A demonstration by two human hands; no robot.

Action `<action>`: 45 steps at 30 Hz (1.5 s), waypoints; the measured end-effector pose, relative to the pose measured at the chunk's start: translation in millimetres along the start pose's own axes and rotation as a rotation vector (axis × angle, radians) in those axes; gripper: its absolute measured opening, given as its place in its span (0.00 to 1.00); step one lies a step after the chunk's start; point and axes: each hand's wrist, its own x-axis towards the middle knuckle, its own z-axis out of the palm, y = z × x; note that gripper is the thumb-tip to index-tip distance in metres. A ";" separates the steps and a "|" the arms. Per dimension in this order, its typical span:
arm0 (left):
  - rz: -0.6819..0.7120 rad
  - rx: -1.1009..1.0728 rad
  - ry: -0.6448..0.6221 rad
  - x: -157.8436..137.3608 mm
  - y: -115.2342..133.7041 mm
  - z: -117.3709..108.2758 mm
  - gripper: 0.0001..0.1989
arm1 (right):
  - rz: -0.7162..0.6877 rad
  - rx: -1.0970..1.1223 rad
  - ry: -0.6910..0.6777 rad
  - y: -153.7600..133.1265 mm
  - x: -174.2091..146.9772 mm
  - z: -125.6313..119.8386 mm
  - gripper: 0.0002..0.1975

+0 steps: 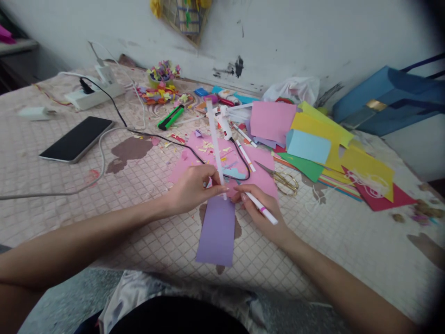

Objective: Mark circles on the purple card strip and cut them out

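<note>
My left hand (194, 189) is closed, thumb and fingers pinching a translucent plastic ruler (214, 139), whose markings I cannot make out. The ruler slants up and away, its lower end over the far edge of a purple paper strip (217, 232). Between the fingers of my right hand (262, 213) is a white marker (260, 208) with a pink band. Its tip end is hidden by the fingers, close to the ruler's lower end. Beyond both hands lies a pink paper sheet (267, 174) scattered with paper scraps.
Gold-handled scissors (287, 182) lie right of the pink sheet. A white glue gun (224, 123) trails a black cord. A green box cutter (171, 117), a phone (77, 139) and a power strip (93, 94) are leftward. Coloured papers (365, 167) are piled right, near a blue bag (389, 99).
</note>
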 end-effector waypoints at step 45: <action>0.096 0.165 -0.176 -7.5 2.7 3.0 0.04 | -0.055 -0.024 0.002 0.7 0.9 -0.6 0.11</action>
